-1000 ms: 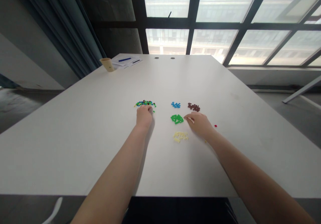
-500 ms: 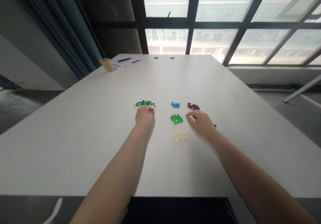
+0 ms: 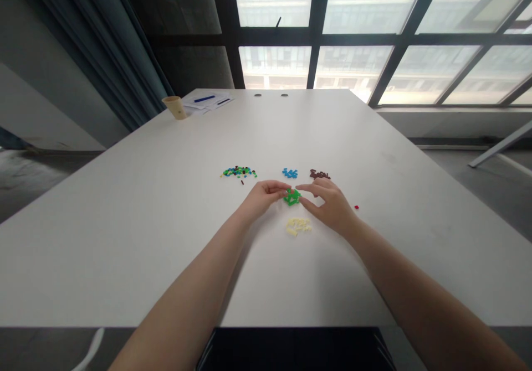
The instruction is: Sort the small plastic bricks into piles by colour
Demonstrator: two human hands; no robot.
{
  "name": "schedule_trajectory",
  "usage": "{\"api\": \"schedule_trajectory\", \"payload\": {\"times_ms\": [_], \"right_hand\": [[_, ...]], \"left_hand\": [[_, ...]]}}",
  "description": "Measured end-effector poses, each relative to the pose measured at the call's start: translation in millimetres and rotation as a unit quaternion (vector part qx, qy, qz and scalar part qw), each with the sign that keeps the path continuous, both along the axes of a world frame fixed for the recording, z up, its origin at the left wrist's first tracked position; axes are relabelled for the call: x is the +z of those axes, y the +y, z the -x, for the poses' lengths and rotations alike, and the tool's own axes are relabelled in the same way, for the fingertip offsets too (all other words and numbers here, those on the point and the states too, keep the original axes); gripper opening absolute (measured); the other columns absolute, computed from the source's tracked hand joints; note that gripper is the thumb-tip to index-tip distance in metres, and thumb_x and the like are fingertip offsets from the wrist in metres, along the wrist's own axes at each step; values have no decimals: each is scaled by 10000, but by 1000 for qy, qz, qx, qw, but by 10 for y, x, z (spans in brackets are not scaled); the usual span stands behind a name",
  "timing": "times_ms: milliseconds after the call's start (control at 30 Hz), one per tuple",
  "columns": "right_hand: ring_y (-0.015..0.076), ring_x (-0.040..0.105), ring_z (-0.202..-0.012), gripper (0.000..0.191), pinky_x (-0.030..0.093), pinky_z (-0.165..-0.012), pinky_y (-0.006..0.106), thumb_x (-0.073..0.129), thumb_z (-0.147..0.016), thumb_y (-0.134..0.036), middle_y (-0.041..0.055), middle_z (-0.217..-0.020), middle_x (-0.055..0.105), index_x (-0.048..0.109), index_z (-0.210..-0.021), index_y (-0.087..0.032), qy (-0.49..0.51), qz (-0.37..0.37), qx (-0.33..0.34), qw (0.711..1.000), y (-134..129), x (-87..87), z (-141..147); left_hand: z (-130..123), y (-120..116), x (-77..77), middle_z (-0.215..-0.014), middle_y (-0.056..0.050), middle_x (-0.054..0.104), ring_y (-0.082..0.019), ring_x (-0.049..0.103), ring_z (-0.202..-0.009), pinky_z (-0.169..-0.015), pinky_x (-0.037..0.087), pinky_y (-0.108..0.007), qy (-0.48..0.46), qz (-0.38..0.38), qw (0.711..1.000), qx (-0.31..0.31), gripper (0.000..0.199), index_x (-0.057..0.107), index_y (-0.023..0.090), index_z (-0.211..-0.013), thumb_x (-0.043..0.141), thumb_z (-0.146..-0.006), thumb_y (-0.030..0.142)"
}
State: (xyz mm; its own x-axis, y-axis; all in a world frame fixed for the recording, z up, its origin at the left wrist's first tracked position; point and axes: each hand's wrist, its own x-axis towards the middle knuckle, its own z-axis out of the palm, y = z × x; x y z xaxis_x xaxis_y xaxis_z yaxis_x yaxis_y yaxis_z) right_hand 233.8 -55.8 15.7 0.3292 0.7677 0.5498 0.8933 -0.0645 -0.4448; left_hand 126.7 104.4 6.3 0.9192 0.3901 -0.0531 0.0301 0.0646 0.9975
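My left hand [image 3: 266,195] reaches to the left side of a small pile of green plastic pieces [image 3: 293,198]. Its thumb and forefinger are pinched together, and what sits between them is too small to make out. From the right, my right hand [image 3: 326,198] comes to the same pile with thumb and forefinger apart, nothing visible between them. Just behind it lies a pile of dark brown pieces [image 3: 320,174], partly covered by the fingers. Blue pieces [image 3: 290,173] lie beyond the green ones, and pale yellow pieces [image 3: 298,226] nearer to me.
A mixed-colour heap of pieces [image 3: 238,171] lies to the left, with one brown piece [image 3: 242,182] in front. A lone red piece [image 3: 356,207] is right of my right hand. Farther back on the white table [image 3: 124,238] stand a tan cup [image 3: 174,107] and papers with a blue pen [image 3: 204,99].
My left hand has moved right from the mixed heap to the green pile, uncovering a brown piece. My right hand stayed close by, its thumb and forefinger spreading apart.
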Motion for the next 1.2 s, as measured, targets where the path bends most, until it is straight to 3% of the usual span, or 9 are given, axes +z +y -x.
{"api": "schedule_trajectory", "payload": {"times_ms": [200,533,700,900,1033,1200], "right_hand": [[133,497,-661,106,393,-694,274,588,-800,-275,2,-653,544,675,-810,-215,-15,-22,2,1000,10,10,58],[130,499,-638,116,395,-686,279,568,-797,-235,0,-625,546,679,-776,-212,-29,-35,0,999,9,33,109],[130,494,-643,129,386,-688,282,554,-802,-232,0,-635,540,681,-799,-212,-44,-34,-7,998,-3,47,102],[140,505,-661,133,390,-701,290,543,-794,-230,4,-642,541,672,-823,-209,-42,-25,-1,999,-15,76,120],[146,505,-657,192,397,-721,307,568,-744,-237,-2,-659,540,638,-921,-207,-29,-34,6,999,-48,127,104],[152,476,-616,113,409,-673,320,530,-737,-188,1,-640,515,591,-829,-212,-11,-119,-34,992,-82,152,55]], "left_hand": [[21,-85,-3,-732,-49,696,-146,622,-705,-730,447,-288,-13,10,999,-42,225,670,140,-739,750,-591,291],[38,-148,47,-602,12,623,-95,555,-600,-622,392,-227,-27,25,999,-33,264,588,153,-723,759,-588,302],[45,-177,26,-688,18,635,-74,550,-637,-600,365,-193,4,149,987,-58,316,568,180,-845,746,-624,319],[45,-226,-22,-741,23,598,-46,540,-656,-598,378,-165,5,279,956,-88,283,566,166,-798,756,-625,284],[48,-214,-32,-789,12,609,-56,551,-682,-626,392,-179,3,319,943,-96,298,581,175,-825,765,-615,277],[52,-201,-12,-801,18,627,-57,548,-656,-603,374,-183,16,327,942,-74,282,581,192,-812,768,-610,255]]}}
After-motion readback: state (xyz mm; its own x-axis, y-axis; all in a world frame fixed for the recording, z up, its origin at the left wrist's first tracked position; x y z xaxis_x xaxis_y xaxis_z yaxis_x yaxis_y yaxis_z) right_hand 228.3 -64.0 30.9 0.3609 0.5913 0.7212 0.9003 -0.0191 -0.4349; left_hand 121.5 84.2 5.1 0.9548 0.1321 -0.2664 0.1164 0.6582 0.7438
